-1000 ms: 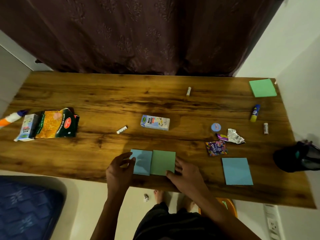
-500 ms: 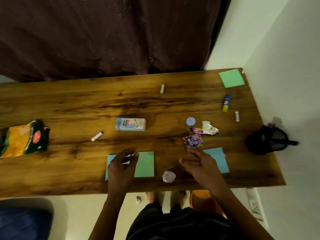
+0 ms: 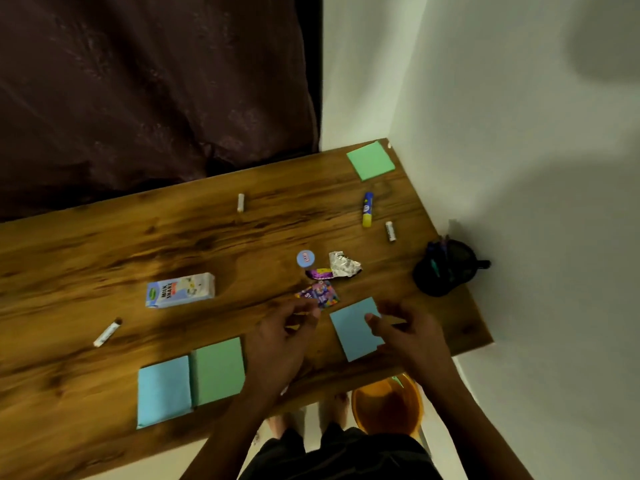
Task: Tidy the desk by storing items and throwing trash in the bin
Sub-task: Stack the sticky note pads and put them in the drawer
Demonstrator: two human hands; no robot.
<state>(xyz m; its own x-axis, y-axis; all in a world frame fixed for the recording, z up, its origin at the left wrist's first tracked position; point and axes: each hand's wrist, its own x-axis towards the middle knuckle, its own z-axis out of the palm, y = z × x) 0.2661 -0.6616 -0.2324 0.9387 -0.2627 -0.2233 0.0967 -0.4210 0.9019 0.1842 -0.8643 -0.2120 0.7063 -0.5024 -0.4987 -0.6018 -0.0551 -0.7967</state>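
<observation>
Hovering low in the middle of the frame, both hands work over the near edge of the bench (image 3: 104, 244). The left hand (image 3: 280, 341) has its fingers curled toward the candy wrapper (image 3: 320, 294) just above it; whether it pinches the wrapper I cannot tell. The right hand (image 3: 408, 336) rests loosely spread on the right side of a blue note pad (image 3: 355, 329), thumb on the paper. Lower left lie a blue pad (image 3: 164, 391) and a green pad (image 3: 218, 370), edges touching. Another green pad (image 3: 370, 160) sits at the far right corner. A foil scrap (image 3: 343, 265) and a round sticker (image 3: 305, 258) lie above the wrapper. The milk carton (image 3: 180, 291) lies on its side, centre left. A glue stick (image 3: 367, 209) lies right of centre, a black pen cup (image 3: 445, 266) stands at the right edge, and an orange bin (image 3: 386, 405) stands on the floor below the bench.
</observation>
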